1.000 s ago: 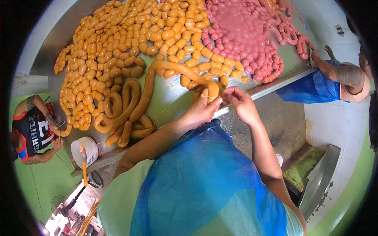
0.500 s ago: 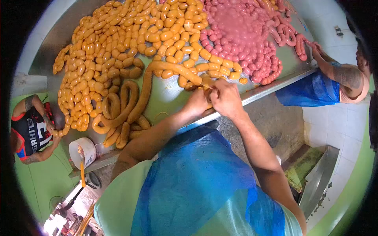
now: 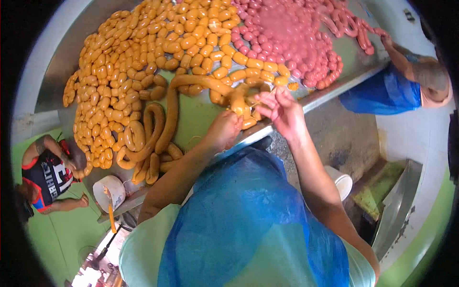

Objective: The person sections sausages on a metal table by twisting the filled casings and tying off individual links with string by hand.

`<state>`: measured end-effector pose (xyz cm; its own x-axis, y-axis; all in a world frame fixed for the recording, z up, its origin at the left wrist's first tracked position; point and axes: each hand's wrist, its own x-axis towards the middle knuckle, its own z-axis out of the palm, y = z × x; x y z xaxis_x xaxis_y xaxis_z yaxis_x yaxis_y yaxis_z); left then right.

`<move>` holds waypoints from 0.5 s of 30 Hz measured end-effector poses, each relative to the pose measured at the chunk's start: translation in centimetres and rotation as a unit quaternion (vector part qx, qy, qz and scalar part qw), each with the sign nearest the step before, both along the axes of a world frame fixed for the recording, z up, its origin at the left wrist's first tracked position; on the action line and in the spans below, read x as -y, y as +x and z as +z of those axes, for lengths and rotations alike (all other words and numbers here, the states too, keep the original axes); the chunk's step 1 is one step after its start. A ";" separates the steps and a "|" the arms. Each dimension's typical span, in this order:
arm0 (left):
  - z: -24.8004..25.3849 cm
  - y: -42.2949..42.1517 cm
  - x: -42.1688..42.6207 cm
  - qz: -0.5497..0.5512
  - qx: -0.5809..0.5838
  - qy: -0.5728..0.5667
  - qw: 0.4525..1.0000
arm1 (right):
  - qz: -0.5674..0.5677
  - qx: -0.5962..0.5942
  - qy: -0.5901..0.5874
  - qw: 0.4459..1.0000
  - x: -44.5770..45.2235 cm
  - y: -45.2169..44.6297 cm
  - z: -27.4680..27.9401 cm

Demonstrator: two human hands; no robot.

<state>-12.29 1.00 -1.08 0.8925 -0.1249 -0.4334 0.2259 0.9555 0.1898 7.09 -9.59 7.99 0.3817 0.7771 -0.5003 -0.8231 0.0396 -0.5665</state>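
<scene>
My left hand (image 3: 226, 128) is closed at the table's front edge, its fingers on the end of a long orange sausage casing (image 3: 238, 105). To its right, my right hand (image 3: 286, 112) is raised palm up with fingers partly curled, and a thin string (image 3: 260, 101) runs from the casing to its fingers. The unlinked casing (image 3: 172, 105) lies in a curve and loops to the left. Behind the hands, short orange links (image 3: 246, 73) lie in rows. A large heap of orange links (image 3: 114, 71) covers the left of the table.
Pink links (image 3: 287, 38) are heaped at the back right. A co-worker in a blue apron (image 3: 382, 91) stands at the right, another in a black vest (image 3: 50, 174) at the left. A white bucket (image 3: 109, 191) sits by the table edge (image 3: 325, 93). Another white container (image 3: 342, 184) is below right.
My hands have moved apart, with the string now stretched between casing and right hand. The view has shifted a little. The left co-worker's lower hand has come away from the links.
</scene>
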 end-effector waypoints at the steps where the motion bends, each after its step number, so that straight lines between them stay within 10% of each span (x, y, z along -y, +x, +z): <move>1: 0.0 1.3 1.9 -0.031 -0.099 0.403 0.909 | -0.007 0.040 0.019 0.999 0.4 1.1 -1.0; 2: 0.1 2.3 3.1 -0.050 -0.170 0.738 0.651 | -0.014 0.082 0.041 0.996 0.6 3.0 -1.9; 6: -1.6 4.9 2.2 -0.043 -0.140 0.791 0.594 | -0.123 0.195 0.087 0.969 2.7 11.3 1.1; 12: 0.1 13.4 4.0 -0.014 -0.068 0.386 0.920 | -0.189 0.202 0.140 0.951 6.6 9.3 7.2; 15: -0.5 16.0 5.5 -0.022 -0.044 0.276 0.960 | -0.195 0.222 0.149 0.944 8.2 8.5 8.6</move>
